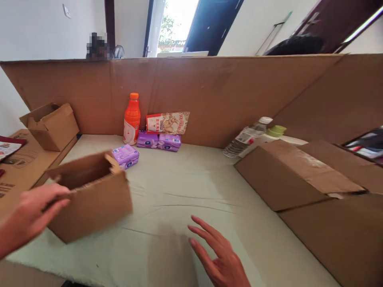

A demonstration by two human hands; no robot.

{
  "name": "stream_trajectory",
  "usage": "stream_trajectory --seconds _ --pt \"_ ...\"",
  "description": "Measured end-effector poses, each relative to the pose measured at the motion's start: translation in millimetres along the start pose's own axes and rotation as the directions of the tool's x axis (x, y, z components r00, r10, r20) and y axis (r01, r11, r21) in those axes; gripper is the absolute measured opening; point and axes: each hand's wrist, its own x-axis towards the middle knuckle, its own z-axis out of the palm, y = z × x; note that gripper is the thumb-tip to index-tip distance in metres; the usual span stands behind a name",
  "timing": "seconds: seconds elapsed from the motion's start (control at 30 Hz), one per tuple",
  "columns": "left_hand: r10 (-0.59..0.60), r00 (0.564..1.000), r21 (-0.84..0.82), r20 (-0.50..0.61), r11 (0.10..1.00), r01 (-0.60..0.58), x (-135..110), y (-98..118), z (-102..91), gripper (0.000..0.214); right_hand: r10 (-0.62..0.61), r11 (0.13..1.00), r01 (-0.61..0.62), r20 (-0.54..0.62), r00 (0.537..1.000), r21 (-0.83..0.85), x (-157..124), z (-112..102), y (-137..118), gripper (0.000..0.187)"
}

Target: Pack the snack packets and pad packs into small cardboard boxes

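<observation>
Left hand (28, 215) grips the near-left edge of an open cardboard box (92, 195), fingers (56, 191) curled over the rim, thumb side outside. Box sits near left on the counter (185, 187), which is covered by a pale green cloth; box opening faces up, tilted slightly, image a bit blurred there.

Right hand (221, 259) hovers low over the cloth, near centre, palm down, fingers spread and released, holding nothing. Well apart from the box.

Far side, against a cardboard wall (224, 91): orange drink bottle (132, 118) upright; just right of it a snack pouch (167, 122) resting on two purple packs (159, 140) side by side. A third purple pack (125, 155) lies just beyond the box's far corner, close to it; can't tell if touching.

Right: clear water bottle (248, 137) lying tilted, next to a green-lidded container (277, 130), both behind a large closed cardboard box (287, 175).

Far left: small open cardboard box (52, 125) on flattened cardboard (20, 167), printed pouch (7, 146) at the left edge.

Beyond the wall: another person, head only, and an open doorway (175, 26).
</observation>
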Motion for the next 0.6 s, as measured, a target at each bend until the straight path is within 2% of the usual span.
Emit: stream_trajectory --seconds 0.03,0.1,0.17,0.27,0.33,0.4,0.5,0.6 --pt "0.051 0.997 -0.104 0.06 0.994 -0.044 10 23 13.1 0.015 0.03 0.997 -0.03 0.003 1.0 0.075 6 -3 -10 0.03" --pt "0.138 0.986 -0.273 0.096 0.956 -0.107 31 61 41.3 0.015 0.09 0.97 -0.091 0.013 0.996 0.226 15 -7 -24 0.036" --pt "0.237 0.969 -0.338 0.077 0.92 -0.198 51 85 68.7 0.02 0.15 0.922 -0.144 0.012 0.989 0.36 17 -8 -27 0.043" --pt "0.367 0.93 -0.315 0.005 0.883 -0.347 79 96 100.5 0.023 0.255 0.845 -0.218 -0.009 0.967 0.489 17 -14 -14 0.049" --pt "0.39 0.921 -0.285 -0.014 0.881 -0.377 94 94 112.2 0.022 0.311 0.822 -0.259 -0.02 0.95 0.507 21 -22 0 0.05" --pt "0.373 0.928 -0.272 -0.014 0.892 -0.362 105 91 117.3 0.019 0.338 0.837 -0.281 -0.039 0.94 0.47 37 -35 14 0.05" --pt "0.307 0.949 -0.328 -0.065 0.892 -0.311 110 91 120.4 0.015 0.273 0.916 -0.241 -0.059 0.96 0.322 91 -52 33 0.039" --pt "0.233 0.964 -0.381 -0.132 0.886 -0.266 110 96 126.0 0.026 0.115 0.985 -0.106 -0.068 0.991 0.135 182 -55 48 0.024"
